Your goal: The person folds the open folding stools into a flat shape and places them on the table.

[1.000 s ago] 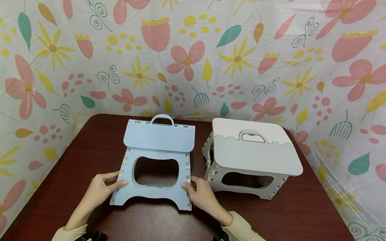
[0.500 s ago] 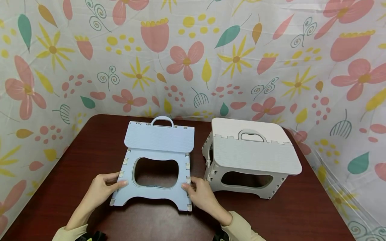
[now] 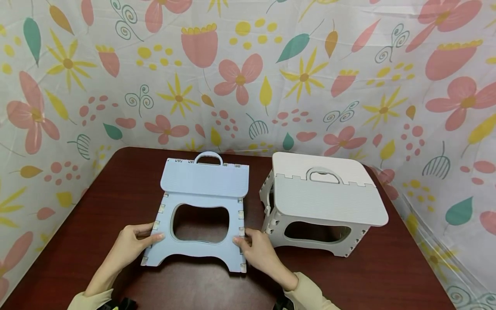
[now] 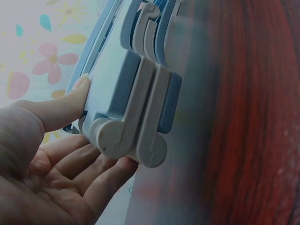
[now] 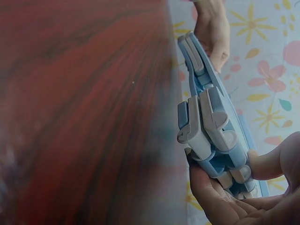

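A light blue folding step stool [image 3: 204, 178], folded flat, is in front of me with its carry handle [image 3: 209, 156] at the far end and its feet toward me. My left hand [image 3: 125, 245] grips its left side edge, thumb on the front face and fingers behind. On the opposite edge, my right hand [image 3: 260, 249] holds it the same way. The left wrist view shows the stacked leg panels [image 4: 140, 93] edge-on beside the thumb. In the right wrist view the folded layers and hinges [image 5: 211, 126] lie between thumb and fingers, close over the table.
To the right, a white-and-grey folding step stool [image 3: 325, 196] stands unfolded on the dark red-brown table [image 3: 186, 288], near the blue one. Behind the table hangs a floral curtain [image 3: 240, 112].
The handle end of the blue step stool has tipped slightly downward, away from me. Both hands keep their grip in nearly the same spots, and the white-and-grey stool stays put.
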The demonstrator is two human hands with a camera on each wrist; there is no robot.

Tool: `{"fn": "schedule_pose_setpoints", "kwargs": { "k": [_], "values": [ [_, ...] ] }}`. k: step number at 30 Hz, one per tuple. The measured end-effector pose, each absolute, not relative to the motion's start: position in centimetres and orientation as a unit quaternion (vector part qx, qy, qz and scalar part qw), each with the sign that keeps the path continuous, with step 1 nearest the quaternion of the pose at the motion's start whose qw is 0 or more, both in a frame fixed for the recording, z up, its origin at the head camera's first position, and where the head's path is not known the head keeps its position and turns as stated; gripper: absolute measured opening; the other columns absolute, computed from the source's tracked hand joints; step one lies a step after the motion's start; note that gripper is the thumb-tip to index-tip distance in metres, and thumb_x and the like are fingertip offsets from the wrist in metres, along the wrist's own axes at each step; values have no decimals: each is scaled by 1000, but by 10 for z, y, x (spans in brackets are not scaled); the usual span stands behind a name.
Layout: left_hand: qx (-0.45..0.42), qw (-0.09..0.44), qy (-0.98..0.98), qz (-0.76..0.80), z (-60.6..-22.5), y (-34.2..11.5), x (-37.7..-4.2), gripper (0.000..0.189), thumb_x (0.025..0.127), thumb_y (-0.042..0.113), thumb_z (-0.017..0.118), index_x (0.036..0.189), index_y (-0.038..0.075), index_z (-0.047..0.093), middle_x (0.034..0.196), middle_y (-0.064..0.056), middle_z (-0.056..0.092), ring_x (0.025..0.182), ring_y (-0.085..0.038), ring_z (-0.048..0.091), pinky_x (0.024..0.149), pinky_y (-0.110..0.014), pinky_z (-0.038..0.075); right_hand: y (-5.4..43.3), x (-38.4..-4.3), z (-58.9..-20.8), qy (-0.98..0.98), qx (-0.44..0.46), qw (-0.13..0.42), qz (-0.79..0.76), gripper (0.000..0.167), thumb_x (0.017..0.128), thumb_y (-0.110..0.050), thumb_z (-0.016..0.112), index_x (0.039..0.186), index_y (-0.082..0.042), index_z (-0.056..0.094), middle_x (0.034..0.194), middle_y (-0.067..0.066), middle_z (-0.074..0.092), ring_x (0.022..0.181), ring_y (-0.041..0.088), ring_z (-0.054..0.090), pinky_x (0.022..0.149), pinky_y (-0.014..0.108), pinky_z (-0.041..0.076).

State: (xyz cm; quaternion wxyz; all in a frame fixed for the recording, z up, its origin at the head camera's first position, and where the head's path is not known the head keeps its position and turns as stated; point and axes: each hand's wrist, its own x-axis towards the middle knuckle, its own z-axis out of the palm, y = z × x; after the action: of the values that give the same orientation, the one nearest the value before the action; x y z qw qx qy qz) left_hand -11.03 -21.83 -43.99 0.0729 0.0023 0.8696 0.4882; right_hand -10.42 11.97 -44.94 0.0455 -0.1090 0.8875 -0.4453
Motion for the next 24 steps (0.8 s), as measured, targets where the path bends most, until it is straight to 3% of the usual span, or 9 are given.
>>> {"fn": "schedule_pose_setpoints", "kwargs": {
  "k": [8,15,24],
  "values": [
    [1,78,871,485,-440,-218,-111,56,86,27,74,129,-5,58,115,-24,67,87,-1,66,67,-22,54,119,-104,-450,886,-107,52,-448,30,92,-27,65,102,0,69,78,5,73,66,2,59,59,21,49],
    [1,80,874,479,-440,-218,-110,56,86,27,74,128,-5,58,114,-24,67,89,-10,68,67,-23,54,120,-103,-448,887,-106,51,-446,32,92,-27,66,105,2,69,82,9,74,71,6,63,61,22,50],
    [-6,87,877,472,-442,-219,-112,57,85,29,74,128,-6,59,112,-23,69,88,-7,68,68,-22,54,119,-104,-448,890,-108,52,-440,32,92,-27,65,106,2,69,82,8,73,69,4,62,61,21,49]
  ]
}}
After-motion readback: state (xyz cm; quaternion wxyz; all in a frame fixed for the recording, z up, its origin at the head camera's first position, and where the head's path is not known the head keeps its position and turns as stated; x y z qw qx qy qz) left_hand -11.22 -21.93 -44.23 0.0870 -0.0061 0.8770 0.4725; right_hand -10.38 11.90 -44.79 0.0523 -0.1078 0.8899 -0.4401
